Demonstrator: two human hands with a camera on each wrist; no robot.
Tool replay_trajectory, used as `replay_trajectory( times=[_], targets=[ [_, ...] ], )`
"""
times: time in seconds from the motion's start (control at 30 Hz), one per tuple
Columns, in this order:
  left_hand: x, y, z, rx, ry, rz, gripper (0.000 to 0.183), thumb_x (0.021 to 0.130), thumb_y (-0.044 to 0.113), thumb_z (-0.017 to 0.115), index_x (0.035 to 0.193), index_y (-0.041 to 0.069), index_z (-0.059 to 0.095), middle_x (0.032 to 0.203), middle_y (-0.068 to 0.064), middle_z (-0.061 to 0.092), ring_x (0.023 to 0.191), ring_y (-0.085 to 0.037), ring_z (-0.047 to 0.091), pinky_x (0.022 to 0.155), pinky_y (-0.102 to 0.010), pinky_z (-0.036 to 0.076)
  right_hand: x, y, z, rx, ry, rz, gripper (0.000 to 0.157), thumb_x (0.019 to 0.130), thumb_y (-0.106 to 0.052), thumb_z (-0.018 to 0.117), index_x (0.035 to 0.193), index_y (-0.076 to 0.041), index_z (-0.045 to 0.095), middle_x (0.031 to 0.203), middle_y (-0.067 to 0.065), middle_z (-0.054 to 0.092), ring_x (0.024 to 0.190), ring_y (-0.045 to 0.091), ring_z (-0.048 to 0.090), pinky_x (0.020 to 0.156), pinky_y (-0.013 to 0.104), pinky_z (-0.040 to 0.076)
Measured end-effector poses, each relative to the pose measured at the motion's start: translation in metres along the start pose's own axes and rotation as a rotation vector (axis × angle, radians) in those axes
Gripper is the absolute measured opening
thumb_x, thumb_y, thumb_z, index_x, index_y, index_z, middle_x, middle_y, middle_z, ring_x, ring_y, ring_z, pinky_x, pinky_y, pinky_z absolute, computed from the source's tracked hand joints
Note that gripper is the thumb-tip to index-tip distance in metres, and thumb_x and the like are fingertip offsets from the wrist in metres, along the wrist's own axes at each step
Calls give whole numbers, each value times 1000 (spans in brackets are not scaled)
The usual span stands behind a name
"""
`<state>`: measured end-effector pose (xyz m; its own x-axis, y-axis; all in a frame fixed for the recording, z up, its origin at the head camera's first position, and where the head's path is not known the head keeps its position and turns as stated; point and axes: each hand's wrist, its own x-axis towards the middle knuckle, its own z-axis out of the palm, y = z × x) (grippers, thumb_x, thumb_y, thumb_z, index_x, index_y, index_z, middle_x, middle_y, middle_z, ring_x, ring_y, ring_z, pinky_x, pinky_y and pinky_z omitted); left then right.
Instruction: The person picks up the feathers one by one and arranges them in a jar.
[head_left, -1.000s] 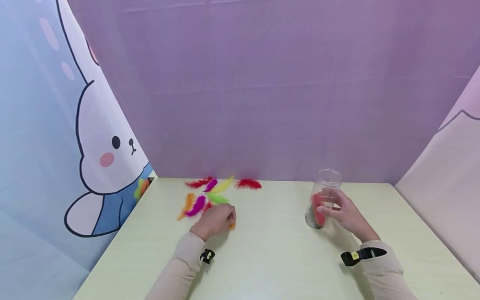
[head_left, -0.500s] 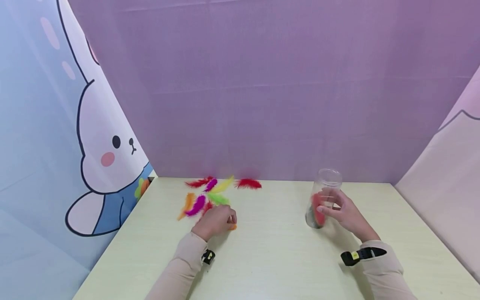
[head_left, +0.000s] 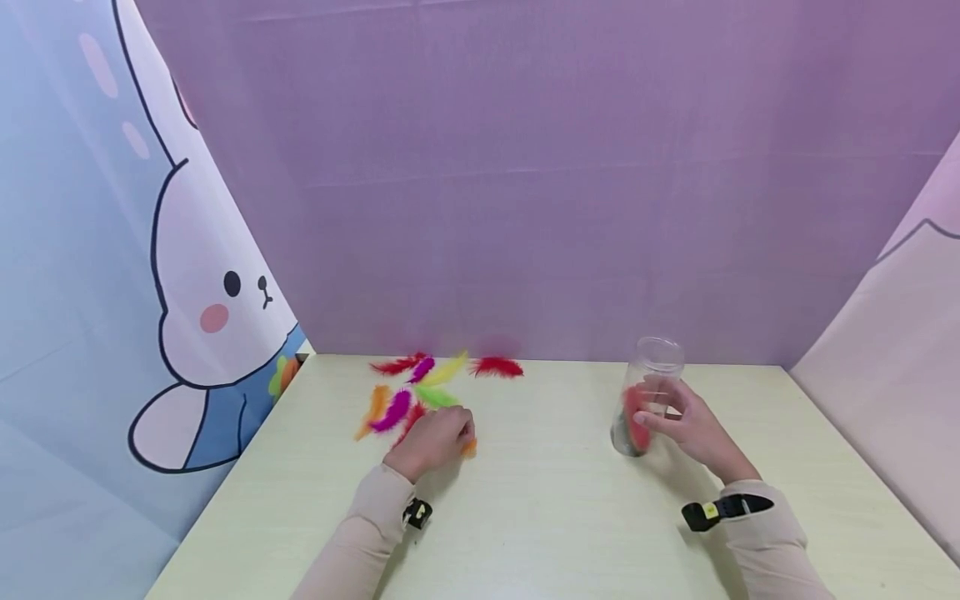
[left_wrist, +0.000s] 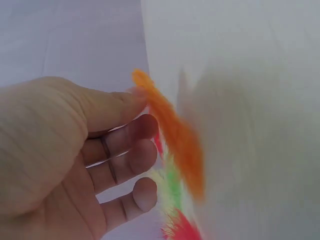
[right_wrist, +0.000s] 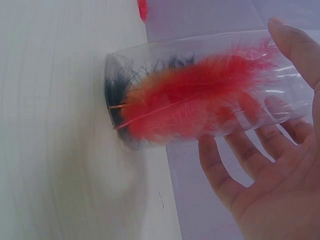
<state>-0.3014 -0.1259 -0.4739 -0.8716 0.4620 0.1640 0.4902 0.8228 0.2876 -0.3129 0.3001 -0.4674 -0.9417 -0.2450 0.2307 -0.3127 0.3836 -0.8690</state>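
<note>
Between thumb and fingertip, my left hand (left_wrist: 65,145) pinches an orange feather (left_wrist: 180,140); in the head view only a bit of that feather shows beside the hand (head_left: 433,440). My right hand (head_left: 693,429) grips a clear jar (head_left: 660,354) that stands upright on the table, fingers curled round its side. Inside the jar, seen close in the right wrist view, are a red feather (right_wrist: 190,95) and dark feather tufts (right_wrist: 117,87) at the bottom. Beyond my left hand lie a green feather (head_left: 437,397), a purple feather (head_left: 393,412) and another orange feather (head_left: 372,412).
Farther back on the pale table (head_left: 540,517) lie a yellow feather (head_left: 447,369), a small purple feather (head_left: 422,370) and two red feathers, one of them the right red feather (head_left: 497,367). A purple cloth (head_left: 540,183) rises behind the table's back edge.
My left hand shifts only slightly, and the orange feather's visible end moves a little to the right. The right hand and the jar stay in place.
</note>
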Motion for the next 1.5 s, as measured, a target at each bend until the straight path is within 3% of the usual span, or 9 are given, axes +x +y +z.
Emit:
replay_trajectory(
  times=[0.3, 0.53, 0.93, 1.2, 1.5],
  targets=[
    [4, 7, -8, -132, 57, 10, 12, 105, 9, 51, 95, 11, 57, 83, 5, 58, 75, -9, 53, 72, -24, 50, 0, 2, 0, 1, -2, -1, 60, 93, -19, 76, 143, -5, 45, 135, 22, 59, 108, -2, 62, 89, 21, 54],
    [8, 11, -12, -184, 93, -51, 14, 108, 18, 47, 99, 11, 54, 76, 5, 54, 64, -9, 49, 63, -22, 47, 0, 4, 0, 2, -2, 6, 61, 94, -20, 76, 144, -6, 45, 136, 22, 58, 109, -2, 62, 89, 21, 54],
    [11, 18, -16, -218, 195, -127, 18, 106, 21, 47, 90, 17, 53, 70, 6, 52, 58, -7, 47, 55, -23, 41, 0, 9, 0, 1, 2, 12, 61, 94, -21, 76, 144, -6, 45, 137, 22, 58, 110, -2, 61, 90, 20, 53],
    [19, 32, -20, -332, 312, -148, 14, 102, 21, 54, 90, 21, 60, 71, 8, 59, 59, -9, 49, 57, -25, 44, 2, 10, 1, 2, 2, 6, 61, 94, -20, 76, 144, -6, 45, 136, 23, 58, 108, -1, 63, 89, 21, 54],
    [37, 51, -19, -425, 426, -119, 14, 100, 19, 59, 87, 22, 65, 73, 8, 62, 64, -9, 56, 61, -25, 49, 4, 9, 1, -12, -4, 17, 62, 94, -24, 76, 145, -9, 45, 138, 20, 58, 110, 0, 62, 90, 22, 54]
  ],
)
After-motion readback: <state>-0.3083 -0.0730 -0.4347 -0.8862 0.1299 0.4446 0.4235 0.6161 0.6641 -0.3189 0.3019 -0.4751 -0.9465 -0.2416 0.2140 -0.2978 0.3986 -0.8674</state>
